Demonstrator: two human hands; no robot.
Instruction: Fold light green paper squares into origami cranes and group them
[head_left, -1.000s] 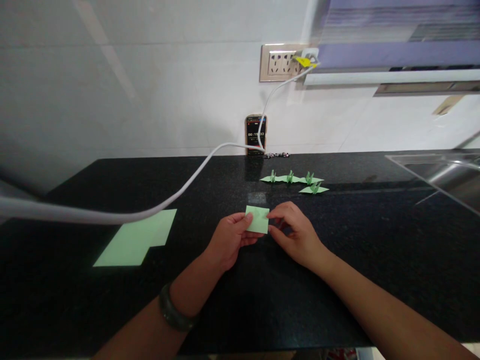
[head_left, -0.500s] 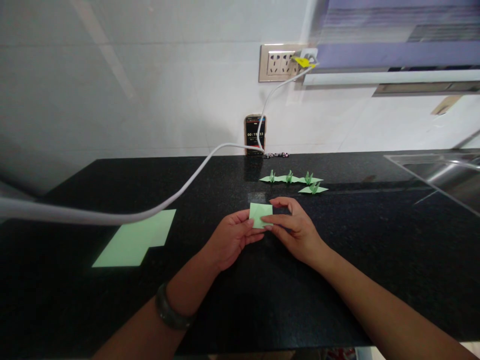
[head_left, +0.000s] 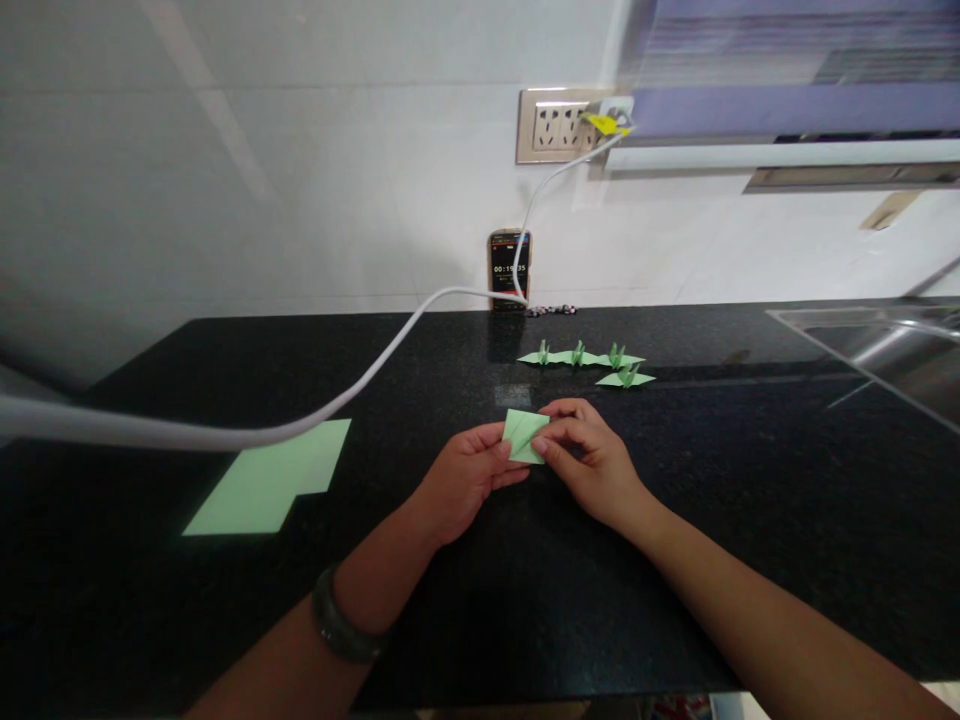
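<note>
Both hands hold a small folded square of light green paper [head_left: 526, 434] just above the black counter [head_left: 750, 480]. My left hand [head_left: 465, 478] pinches its left edge with thumb on top. My right hand [head_left: 589, 455] pinches its right side with curled fingers. A dark band sits on my left wrist. Behind the hands, several finished green paper cranes [head_left: 592, 362] stand in a short row on the counter.
A stack of flat green paper sheets [head_left: 266, 478] lies at the left. A white cable [head_left: 352, 385] runs across the counter from a wall socket [head_left: 559, 125]. A phone [head_left: 509, 268] showing a timer leans on the wall. A steel sink [head_left: 885, 345] is at the right.
The folded paper has turned slightly and now shows a diagonal crease. My right fingers have shifted along its right edge and closed tighter on it. The left hand has barely moved.
</note>
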